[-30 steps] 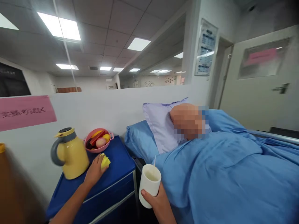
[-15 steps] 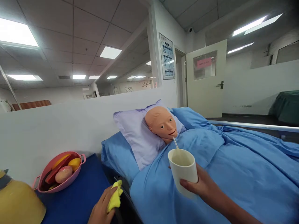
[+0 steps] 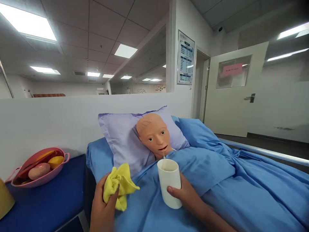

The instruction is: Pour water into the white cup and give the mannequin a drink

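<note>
Head view, items listed from the hands outward. Left hand [image 3: 102, 199], one: thumb and fingers are pinching a crumpled yellow cloth [image 3: 120, 185], whose loose corners are fanning out above and to the right and hanging below. The cloth is hovering in front of the bedding, left of the cup. Right hand [image 3: 187, 195], one: it is wrapping a white cup [image 3: 169, 190] from the right, the thumb pressing on the near wall; the remaining fingers are hiding behind, so their exact set cannot be told. The cup is standing nearly upright in the grasp, its open rim facing up. Straw [image 3: 164, 155], thin, pale: it is rising from the rim toward the chin, ending just below the mouth of a manikin head [image 3: 153, 133]; whether it is touching cannot be told. The head is resting on a lilac pillow [image 3: 120, 138]. Blue quilt [image 3: 217, 180]: it is covering the bed up to the neck. Pink basket [image 3: 50, 178], two-handled: it is holding fruit [image 3: 38, 171] and sitting on a blue cabinet top [image 3: 55, 203]. Door [image 3: 224, 109], pale: it is standing beyond the bed.
</note>
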A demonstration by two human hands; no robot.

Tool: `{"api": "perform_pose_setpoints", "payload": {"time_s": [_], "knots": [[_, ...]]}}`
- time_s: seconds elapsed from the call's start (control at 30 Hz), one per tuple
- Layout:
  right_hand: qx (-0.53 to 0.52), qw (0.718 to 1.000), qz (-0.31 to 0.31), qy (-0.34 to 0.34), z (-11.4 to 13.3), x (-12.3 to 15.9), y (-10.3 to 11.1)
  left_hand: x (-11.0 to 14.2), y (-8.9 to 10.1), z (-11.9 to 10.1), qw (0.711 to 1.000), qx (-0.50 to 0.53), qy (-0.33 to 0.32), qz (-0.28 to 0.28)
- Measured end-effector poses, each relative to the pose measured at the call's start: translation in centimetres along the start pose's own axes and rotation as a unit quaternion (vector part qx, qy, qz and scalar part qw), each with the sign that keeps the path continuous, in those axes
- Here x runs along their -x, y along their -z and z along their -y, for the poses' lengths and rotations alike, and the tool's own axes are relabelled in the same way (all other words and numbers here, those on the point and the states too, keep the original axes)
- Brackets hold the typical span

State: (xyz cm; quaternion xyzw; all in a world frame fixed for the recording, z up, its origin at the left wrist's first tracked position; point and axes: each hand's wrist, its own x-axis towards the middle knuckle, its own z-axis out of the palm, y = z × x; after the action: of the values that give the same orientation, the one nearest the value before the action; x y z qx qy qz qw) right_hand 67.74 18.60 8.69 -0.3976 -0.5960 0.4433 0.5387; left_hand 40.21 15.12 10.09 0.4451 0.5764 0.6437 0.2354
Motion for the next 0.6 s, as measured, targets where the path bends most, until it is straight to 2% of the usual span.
{"api": "perform_pose_setpoints", "payload": {"time_s": [0.07, 0.13, 0.23, 0.3, 0.37, 0.47, 0.53, 0.6], "knots": [[-0.041, 0.999, 0.034, -0.006, 0.0, 0.3, 0.7, 0.9, -2.9, -0.1, 0.998, 0.028, 0.022, -0.047], [-0.078, 0.996, 0.038, -0.011, 0.2, 0.5, 1.2, 1.7, -6.1, 0.1, 0.996, 0.056, 0.040, -0.063], [-0.121, 0.992, 0.039, -0.012, 0.7, 0.7, 1.4, 2.2, -10.5, -0.4, 0.991, 0.125, 0.035, -0.030], [-0.141, 0.989, 0.036, -0.015, 1.0, 0.7, 1.4, 2.3, -12.7, -1.5, 0.981, 0.190, 0.032, -0.004], [-0.153, 0.987, 0.037, -0.011, 1.1, 0.7, 1.4, 2.4, -14.0, -2.9, 0.969, 0.246, 0.039, 0.005], [-0.136, 0.989, 0.053, 0.005, 1.1, 0.6, 1.9, 3.0, -15.0, -4.4, 0.955, 0.290, 0.057, 0.009], [-0.111, 0.991, 0.068, 0.007, 1.1, 0.3, 2.6, 3.7, -15.3, -4.3, 0.956, 0.289, 0.054, 0.009], [-0.094, 0.992, 0.080, 0.006, 1.2, -0.1, 3.5, 4.6, -15.6, -3.1, 0.967, 0.250, 0.048, -0.001]]}}
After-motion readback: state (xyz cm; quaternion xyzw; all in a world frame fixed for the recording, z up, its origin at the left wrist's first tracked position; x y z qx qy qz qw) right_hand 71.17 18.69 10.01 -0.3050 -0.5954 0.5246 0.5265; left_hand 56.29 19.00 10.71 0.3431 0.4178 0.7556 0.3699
